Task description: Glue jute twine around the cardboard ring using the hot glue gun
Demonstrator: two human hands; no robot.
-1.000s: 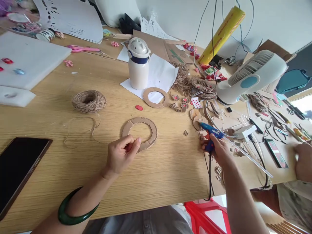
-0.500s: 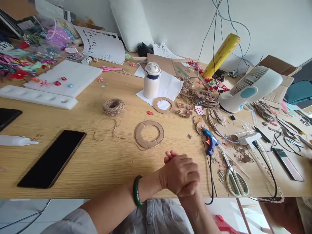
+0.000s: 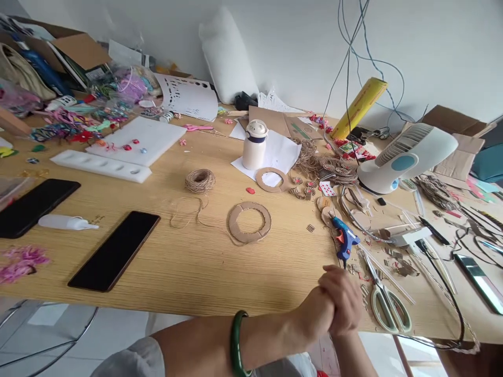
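Note:
My left hand, with a green bangle on its forearm, is clasped with my right hand over the table's front edge. Both are closed on each other; some fingers are hidden, and no object shows between them. A blue hot glue gun lies just beyond them. To their right rest scissors with pale green handles. Farther left, a flat cardboard ring lies with twine along its rim. The twine trails back to a coil of brown twine.
Two dark phones and a white squeeze bottle lie on the left. A lidded white bottle stands on paper behind another cardboard ring. At right are a white fan, cables and cardboard scraps.
My clasped hands have shifted right, nearer the glue gun and scissors. The view has turned a little left, bringing more of the table's left side into sight. The cardboard ring has stayed put.

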